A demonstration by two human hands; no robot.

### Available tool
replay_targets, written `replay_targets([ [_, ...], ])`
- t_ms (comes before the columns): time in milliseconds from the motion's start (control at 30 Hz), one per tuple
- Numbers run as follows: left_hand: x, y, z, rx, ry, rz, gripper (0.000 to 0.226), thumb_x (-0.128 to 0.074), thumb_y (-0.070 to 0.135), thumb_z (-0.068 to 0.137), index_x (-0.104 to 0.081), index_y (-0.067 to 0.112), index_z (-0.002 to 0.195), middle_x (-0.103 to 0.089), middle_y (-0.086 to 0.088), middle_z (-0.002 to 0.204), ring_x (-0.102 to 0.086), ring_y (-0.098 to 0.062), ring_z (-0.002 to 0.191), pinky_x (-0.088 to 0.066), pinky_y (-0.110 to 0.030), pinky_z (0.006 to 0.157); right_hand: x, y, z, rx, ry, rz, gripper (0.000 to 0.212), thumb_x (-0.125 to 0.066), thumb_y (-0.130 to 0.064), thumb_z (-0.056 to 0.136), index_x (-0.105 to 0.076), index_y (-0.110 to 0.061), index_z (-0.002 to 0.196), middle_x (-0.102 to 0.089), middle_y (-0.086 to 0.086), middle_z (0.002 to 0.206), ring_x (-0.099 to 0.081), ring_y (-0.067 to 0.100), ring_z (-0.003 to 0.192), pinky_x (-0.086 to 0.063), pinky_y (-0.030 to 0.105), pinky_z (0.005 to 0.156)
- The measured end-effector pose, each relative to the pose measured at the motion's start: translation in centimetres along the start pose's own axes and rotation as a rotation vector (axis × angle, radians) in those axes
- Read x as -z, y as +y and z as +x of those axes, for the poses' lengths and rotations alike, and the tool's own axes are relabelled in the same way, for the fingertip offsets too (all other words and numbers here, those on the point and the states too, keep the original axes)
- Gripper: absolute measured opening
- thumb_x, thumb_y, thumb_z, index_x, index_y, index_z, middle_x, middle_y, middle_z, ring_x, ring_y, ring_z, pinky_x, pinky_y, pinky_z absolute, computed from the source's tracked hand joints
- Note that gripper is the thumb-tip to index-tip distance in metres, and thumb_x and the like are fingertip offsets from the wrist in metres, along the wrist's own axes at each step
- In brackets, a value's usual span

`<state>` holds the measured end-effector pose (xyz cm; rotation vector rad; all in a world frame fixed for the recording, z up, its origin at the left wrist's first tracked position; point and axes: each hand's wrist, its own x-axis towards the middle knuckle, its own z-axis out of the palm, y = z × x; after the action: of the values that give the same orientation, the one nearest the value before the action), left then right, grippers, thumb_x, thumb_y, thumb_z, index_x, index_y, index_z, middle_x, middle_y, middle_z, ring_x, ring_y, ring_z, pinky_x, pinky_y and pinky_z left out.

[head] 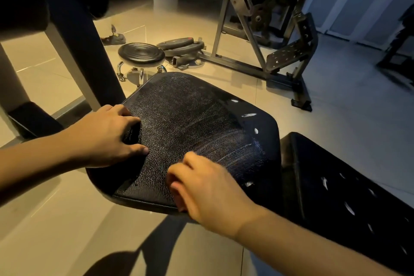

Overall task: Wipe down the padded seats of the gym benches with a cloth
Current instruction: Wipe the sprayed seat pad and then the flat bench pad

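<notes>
The black padded seat (201,123) of a gym bench fills the middle of the view; its cracked surface shows wipe streaks. At the seat's left edge my left hand (105,134) grips a small dark bundle (132,135), apparently the cloth, between curled fingers and thumb. My right hand (208,192) is blurred and sits over the seat's near edge, with curled fingers and nothing visible in it. The bench's back pad (349,186), black with small tears, runs off to the lower right.
A low round black stool (141,53) on castors stands just beyond the seat. Weight plates (181,45) lie on the tiled floor beside a metal machine frame (257,36). A dark post and another pad (74,29) rise at the left. A shoe (113,37) lies farther back.
</notes>
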<state>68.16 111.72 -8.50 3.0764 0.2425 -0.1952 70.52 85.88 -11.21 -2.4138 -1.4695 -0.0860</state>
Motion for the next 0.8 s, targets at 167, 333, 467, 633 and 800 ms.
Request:
replay_targets([
  [167, -0.3, -0.3, 0.3, -0.039, 0.016, -0.011, 0.114, -0.030, 0.092, 0.058, -0.038, 0.031, 0.154, -0.039, 0.003, 0.154, -0.036, -0.019, 0.140, -0.039, -0.043, 0.114, 2.1, 9.7, 2.4, -0.370, 0.094, -0.181, 0.030, -0.048, -0.037, 0.104, -0.060, -0.024, 0.129, -0.055, 0.002, 0.119, -0.058, 0.027, 0.109, -0.049, 0.041, 0.090],
  [333, -0.5, -0.4, 0.4, -0.063, 0.029, -0.030, 0.110, -0.038, 0.093, 0.065, -0.037, 0.030, 0.155, -0.037, 0.004, 0.155, -0.035, -0.017, 0.140, -0.037, -0.039, 0.115, 2.7, 12.2, 3.2, -0.592, 0.138, -0.243, 0.030, -0.049, -0.035, 0.104, -0.062, -0.022, 0.128, -0.058, 0.007, 0.123, -0.059, 0.030, 0.110, -0.049, 0.042, 0.093],
  [467, -0.1, -0.4, 0.7, -0.141, 0.026, -0.080, 0.137, -0.012, 0.109, 0.042, -0.039, 0.032, 0.153, -0.037, 0.009, 0.154, -0.034, -0.011, 0.139, -0.035, -0.032, 0.115, 0.1, 2.0, 3.1, -0.117, 0.042, -0.068, 0.025, -0.050, -0.035, 0.102, -0.061, -0.021, 0.120, -0.053, 0.004, 0.108, -0.057, 0.025, 0.096, -0.051, 0.040, 0.079],
  [633, 0.3, -0.1, 0.5, -0.210, -0.008, -0.142, 0.119, -0.033, 0.100, 0.052, -0.037, 0.036, 0.153, -0.033, 0.013, 0.157, -0.029, -0.006, 0.142, -0.029, -0.030, 0.118, 1.5, 9.1, 4.1, -0.302, 0.096, -0.137, 0.033, -0.047, -0.037, 0.105, -0.060, -0.024, 0.132, -0.055, 0.003, 0.119, -0.058, 0.024, 0.105, -0.051, 0.040, 0.089],
  [800, 0.1, 0.3, 0.1, -0.270, -0.037, -0.112, 0.116, -0.028, 0.098, 0.055, -0.030, 0.040, 0.156, -0.022, 0.015, 0.162, -0.019, -0.004, 0.146, -0.016, -0.021, 0.115, 3.3, 14.6, 3.8, -0.684, 0.159, -0.388, 0.031, -0.047, -0.033, 0.105, -0.060, -0.016, 0.127, -0.055, 0.011, 0.118, -0.059, 0.034, 0.104, -0.047, 0.040, 0.081],
])
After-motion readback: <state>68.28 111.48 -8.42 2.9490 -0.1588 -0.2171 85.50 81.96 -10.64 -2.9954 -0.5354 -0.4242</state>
